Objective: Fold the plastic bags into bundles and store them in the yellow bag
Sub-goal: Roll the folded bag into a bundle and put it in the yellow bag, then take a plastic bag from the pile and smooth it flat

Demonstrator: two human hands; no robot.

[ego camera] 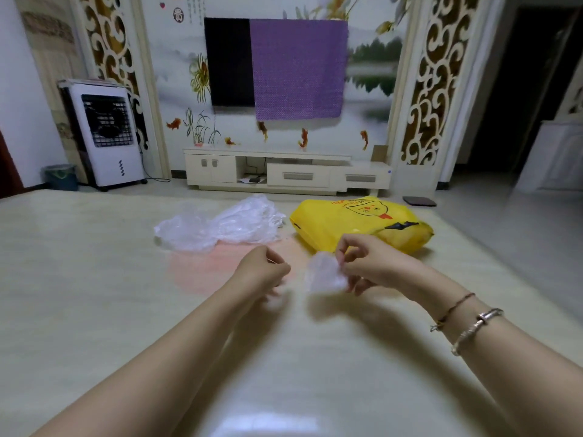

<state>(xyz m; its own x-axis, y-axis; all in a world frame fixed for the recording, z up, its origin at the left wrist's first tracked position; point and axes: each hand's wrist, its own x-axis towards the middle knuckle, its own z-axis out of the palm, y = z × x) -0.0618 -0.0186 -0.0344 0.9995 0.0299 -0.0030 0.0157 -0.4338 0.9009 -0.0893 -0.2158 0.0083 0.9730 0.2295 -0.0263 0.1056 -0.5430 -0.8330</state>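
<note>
A small folded clear plastic bag bundle (325,274) hangs just above the table, pinched by my right hand (367,263) at its upper right edge. My left hand (262,271) hovers a little to the left of the bundle with its fingers curled; whether it holds a strand of the plastic is too blurred to tell. Behind my right hand the yellow bag (356,223) lies on its side, printed with a cartoon face. A loose pile of clear plastic bags (220,227) lies to the left of the yellow bag.
Everything rests on a pale glossy table (94,279) with a faint pink patch (205,269) under my left hand. Beyond the table's far edge stand a TV cabinet (284,173), an air cooler (105,134) and a small bin (60,176).
</note>
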